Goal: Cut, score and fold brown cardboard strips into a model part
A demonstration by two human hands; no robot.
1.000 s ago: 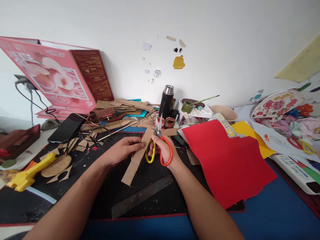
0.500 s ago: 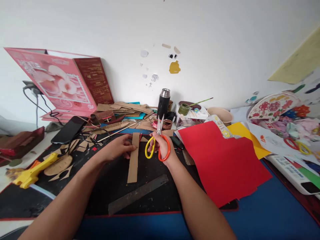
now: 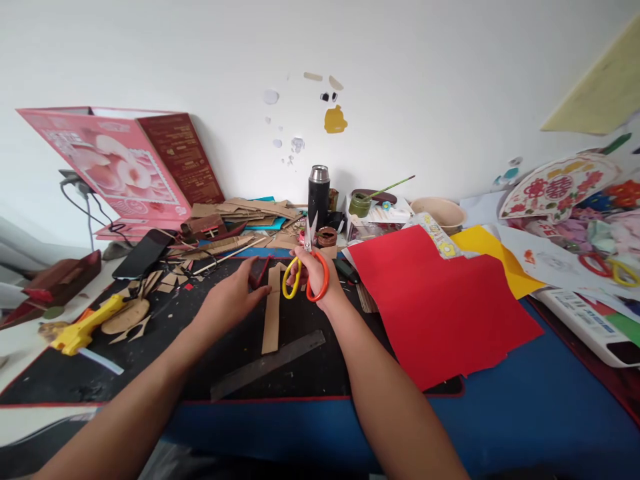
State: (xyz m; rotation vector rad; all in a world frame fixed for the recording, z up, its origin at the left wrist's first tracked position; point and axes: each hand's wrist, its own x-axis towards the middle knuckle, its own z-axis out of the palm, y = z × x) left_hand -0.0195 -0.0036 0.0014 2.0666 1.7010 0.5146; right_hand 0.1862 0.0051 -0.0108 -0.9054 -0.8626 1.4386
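My left hand (image 3: 231,292) is beside the upper end of a cardboard strip (image 3: 271,323), thumb and fingers apart. Its thumb points at the strip's left edge; whether it touches is unclear. Between thumb and fingers shows a dark red, flat thing (image 3: 259,272), partly hidden, on the black mat (image 3: 210,353). Scissors (image 3: 308,241) with one yellow and one orange handle are held in my right hand (image 3: 311,270), blades pointing up and slightly parted. Below the strip a clear ruler (image 3: 270,365) lies slanted, close to the strip's lower end.
Red sheets (image 3: 445,300) cover the right side. At left lie a yellow glue gun (image 3: 87,327), a phone (image 3: 144,253) and cardboard scraps. A black flask (image 3: 319,197), a green jar (image 3: 359,205) and a cardboard pile (image 3: 250,212) stand along the wall.
My left hand has let go of the cardboard strip and drawn slightly left, its fingers spreading. The strip now lies a little more to the right. The view has shifted; the scissors stay in my right hand.
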